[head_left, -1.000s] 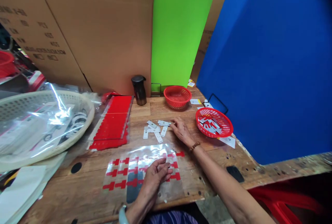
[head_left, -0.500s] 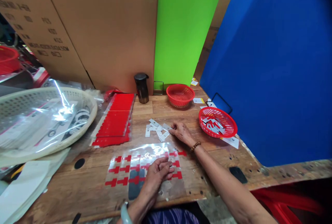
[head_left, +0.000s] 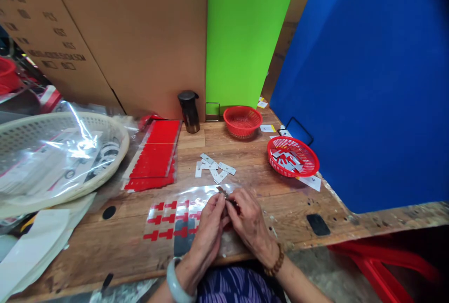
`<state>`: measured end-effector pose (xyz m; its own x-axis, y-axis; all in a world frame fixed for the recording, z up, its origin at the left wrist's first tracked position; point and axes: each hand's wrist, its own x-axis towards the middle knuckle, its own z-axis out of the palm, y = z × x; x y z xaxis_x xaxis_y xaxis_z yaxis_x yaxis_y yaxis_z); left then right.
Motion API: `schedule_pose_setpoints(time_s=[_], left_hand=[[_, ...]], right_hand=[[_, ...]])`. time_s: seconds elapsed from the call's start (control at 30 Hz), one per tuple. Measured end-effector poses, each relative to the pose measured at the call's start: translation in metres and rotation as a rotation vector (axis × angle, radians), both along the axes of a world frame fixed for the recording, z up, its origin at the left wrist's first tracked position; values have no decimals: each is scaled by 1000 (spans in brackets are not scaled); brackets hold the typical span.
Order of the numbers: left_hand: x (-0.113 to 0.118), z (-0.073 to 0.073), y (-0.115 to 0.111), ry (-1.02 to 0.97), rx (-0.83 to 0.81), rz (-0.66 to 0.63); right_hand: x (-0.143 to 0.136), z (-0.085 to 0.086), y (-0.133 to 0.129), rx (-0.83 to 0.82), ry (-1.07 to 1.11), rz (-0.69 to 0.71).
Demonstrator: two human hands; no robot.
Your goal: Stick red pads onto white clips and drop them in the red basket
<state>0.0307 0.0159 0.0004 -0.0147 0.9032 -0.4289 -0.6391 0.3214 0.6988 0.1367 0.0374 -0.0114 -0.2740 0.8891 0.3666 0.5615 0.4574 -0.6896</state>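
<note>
My left hand [head_left: 209,226] and my right hand [head_left: 249,216] meet over the near edge of the table. Between their fingertips they pinch a small flat plate [head_left: 222,191], dark and narrow, its lower part covered by the fingers. Under the hands lies a clear plastic sheet [head_left: 206,192] bearing rows of red T-shaped stickers [head_left: 167,234]; its right part is mostly hidden by my hands. Just beyond is a loose pile of flat pale plates [head_left: 227,168], some with a hole.
Right of the pile, a red basket [head_left: 314,169] holds grey and red pieces; another red basket [head_left: 242,120] stands behind. Red sheets [head_left: 157,148] are stacked left, beside a dark jug [head_left: 190,113] and a large cream basket [head_left: 119,153]. A blue panel [head_left: 368,88] rises at right.
My right hand has come back from the pile toward me and met my left hand, bringing a small plate. Both hands now close on it; the view has shifted slightly.
</note>
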Motion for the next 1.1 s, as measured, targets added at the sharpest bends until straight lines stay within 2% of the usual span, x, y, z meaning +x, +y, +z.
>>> schedule_pose_setpoints(time_s=[0.17, 0.33, 0.43, 0.5, 0.7, 0.93, 1.03, 1.1], left_hand=[[-8, -7, -4, -6, 7, -19], [-15, -9, -10, 73, -72, -197], [-14, -3, -15, 125, -74, -296], [-14, 1, -17, 128, -64, -339], [-14, 7, -20, 37, -117, -410], [-11, 4, -21, 45, -173, -407], [-11, 2, -21, 92, -168, -391], [-14, 1, -19, 135, -175, -376]], right_hand=[[9, 3, -16, -170, 118, 168], [29, -1, -4, -570, 533, 35], [36, -7, 0, -802, 729, 180], [38, -10, -2, -885, 807, 284], [37, -13, -11, -904, 927, 317], [38, -21, -21, -859, 965, 258], [42, -25, -23, -870, 895, 264], [47, -26, -19, -837, 802, 211]])
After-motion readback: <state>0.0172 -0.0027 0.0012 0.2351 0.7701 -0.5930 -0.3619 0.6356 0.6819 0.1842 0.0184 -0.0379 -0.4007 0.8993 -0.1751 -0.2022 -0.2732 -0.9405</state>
